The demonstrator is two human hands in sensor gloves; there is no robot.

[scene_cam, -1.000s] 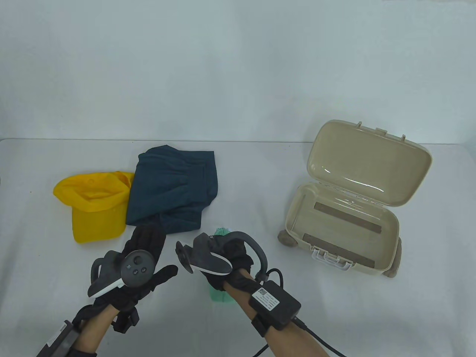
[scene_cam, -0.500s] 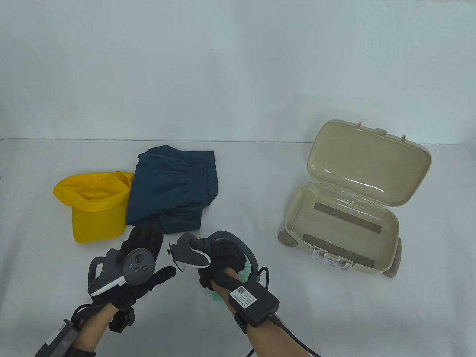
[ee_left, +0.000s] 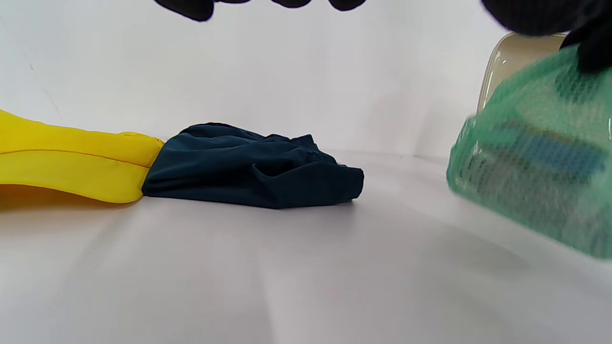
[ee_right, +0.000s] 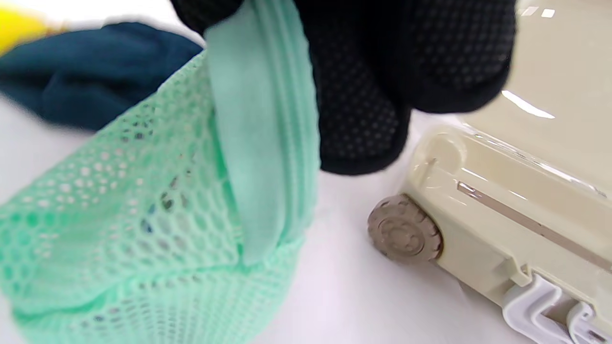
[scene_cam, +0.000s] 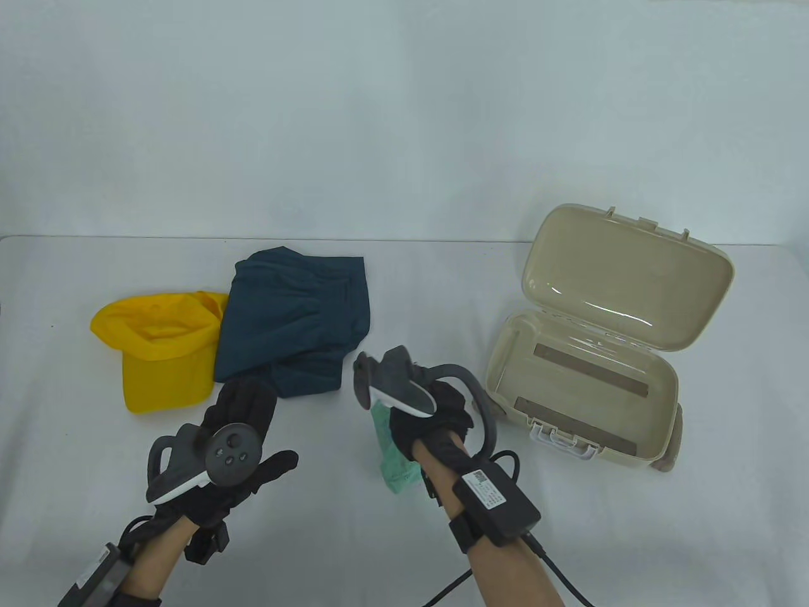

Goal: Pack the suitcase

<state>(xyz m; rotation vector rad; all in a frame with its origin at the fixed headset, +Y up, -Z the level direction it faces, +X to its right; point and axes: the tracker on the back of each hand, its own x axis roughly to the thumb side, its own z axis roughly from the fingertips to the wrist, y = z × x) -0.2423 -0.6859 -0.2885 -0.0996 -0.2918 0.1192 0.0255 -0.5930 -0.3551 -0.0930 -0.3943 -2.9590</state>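
Mesh pouch headed for the suitcase

Right hand point(scene_cam: 436, 411) grips the green mesh pouch point(scene_cam: 395, 458) left of the open suitcase point(scene_cam: 581, 386), seemingly lifted; left hand point(scene_cam: 234, 442) relaxed, empty. Next: lower it inside.

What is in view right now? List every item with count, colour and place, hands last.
suitcase: one, beige, open with lid raised, on the table's right side; nothing visible inside but two grey strips.
suitcase wheels: two visible, grey-brown, at the case's near corners.
suitcase latch: one, white, on the front edge.
mesh pouch: one, green, lifted off the table in the right hand, left of the suitcase.
shorts: one, dark blue, crumpled, centre-left of the table.
cap: one, yellow, touching the shorts' left edge.
table: one, white cover.
left hand: black glove with grey tracker, flat, near the shorts, holding nothing.
right hand: black glove with grey tracker, grip closed on the pouch's top.
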